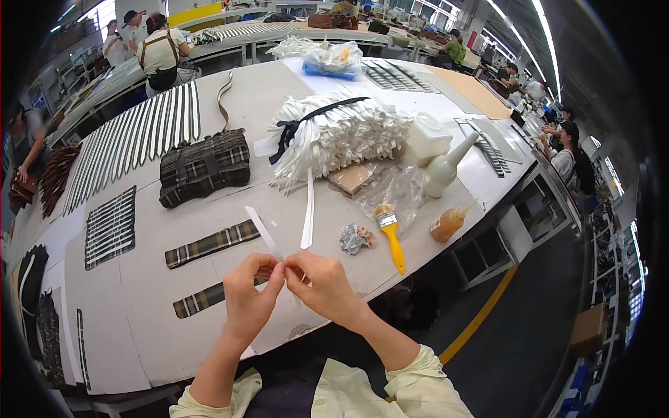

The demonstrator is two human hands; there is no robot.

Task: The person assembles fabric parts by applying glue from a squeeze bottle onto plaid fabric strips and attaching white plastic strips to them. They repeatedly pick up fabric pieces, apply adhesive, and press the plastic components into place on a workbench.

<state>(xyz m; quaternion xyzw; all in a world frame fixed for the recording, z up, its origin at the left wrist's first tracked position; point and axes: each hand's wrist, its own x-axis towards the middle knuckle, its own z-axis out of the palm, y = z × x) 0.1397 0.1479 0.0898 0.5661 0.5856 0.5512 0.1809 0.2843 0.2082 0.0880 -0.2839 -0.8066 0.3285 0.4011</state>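
Note:
My left hand [252, 292] and my right hand [322, 284] meet above the table's near side, thumbs and forefingers pinched together. A narrow white strip [262, 228] runs between them, its free end slanting up to the left. Under and left of my hands lie two plaid fabric strips: the upper plaid strip [209, 244] is in full view, while my left hand partly covers the lower plaid strip [202, 301]. Just beyond my right hand, another white strip [308, 209] hangs out of a big bundle of white strips [341, 139] tied with a dark band.
Right of my hands are a yellow-handled brush [391, 240], a crumpled grey wad [354, 238], an amber bottle [448, 224] and a white squeeze bottle [446, 167]. A plaid stack [204, 168] and rows of dark-and-white strips [136, 139] lie to the left. Co-workers stand around farther tables.

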